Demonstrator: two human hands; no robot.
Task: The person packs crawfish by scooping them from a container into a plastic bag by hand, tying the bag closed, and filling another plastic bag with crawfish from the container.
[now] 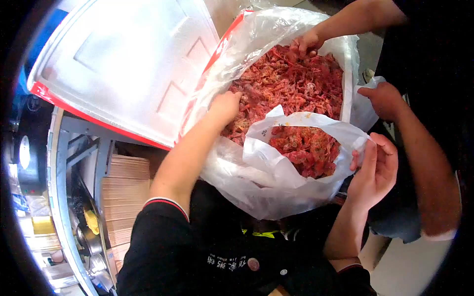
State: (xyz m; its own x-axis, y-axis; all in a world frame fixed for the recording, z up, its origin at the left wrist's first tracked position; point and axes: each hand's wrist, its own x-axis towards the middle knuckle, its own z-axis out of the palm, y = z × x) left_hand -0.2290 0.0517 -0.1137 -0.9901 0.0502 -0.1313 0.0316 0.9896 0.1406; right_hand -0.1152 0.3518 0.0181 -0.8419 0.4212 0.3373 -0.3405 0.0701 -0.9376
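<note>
A foam box lined with a clear plastic bag [269, 197] holds a heap of reddish food pieces [284, 81]; they look like crayfish or shrimp. My left hand [227, 106] reaches into the heap at its left edge, fingertips closed and partly buried, so what they grip is hidden. My right hand [377, 165] pinches the rim of a white plastic bag [264, 155] at the box's near right side. That bag's mouth is open, with more of the red pieces inside it.
A co-worker's hand [308, 42] touches the heap at the far side; their other hand [385, 101] holds white plastic at the right. A white foam lid [128, 54] with red tape stands left. Stacked cardboard [123, 197] and a metal rack [61, 172] are lower left.
</note>
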